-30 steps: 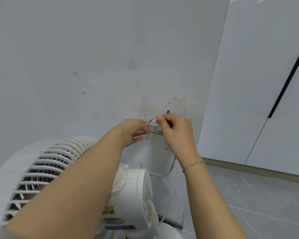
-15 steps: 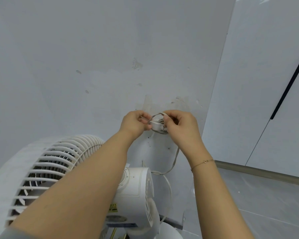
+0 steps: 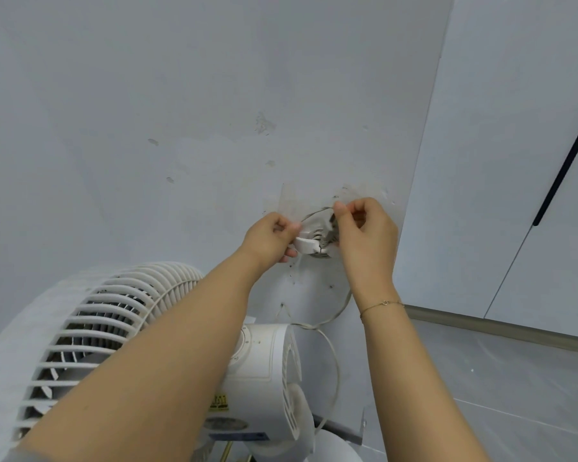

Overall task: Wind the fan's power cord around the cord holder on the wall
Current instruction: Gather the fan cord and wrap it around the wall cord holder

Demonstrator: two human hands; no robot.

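Observation:
A white cord holder (image 3: 314,241) is fixed to the grey wall at mid-frame, with turns of the pale power cord (image 3: 336,355) wound on it. My left hand (image 3: 271,236) pinches the holder's left end with curled fingers. My right hand (image 3: 364,235) pinches a loop of the cord that arcs over the top of the holder. From under my right wrist the cord hangs slack down the wall to the back of the white fan (image 3: 257,365) at lower left.
The fan's round grille (image 3: 90,331) fills the lower left corner, close under my left forearm. The wall (image 3: 181,111) is scuffed around the holder. White cabinet doors (image 3: 514,161) with a black handle stand to the right, above a grey tiled floor (image 3: 514,395).
My right hand has lifted a cord loop up and over the holder's top. My left hand has shifted to grip the holder's left end. The view has tilted slightly upward.

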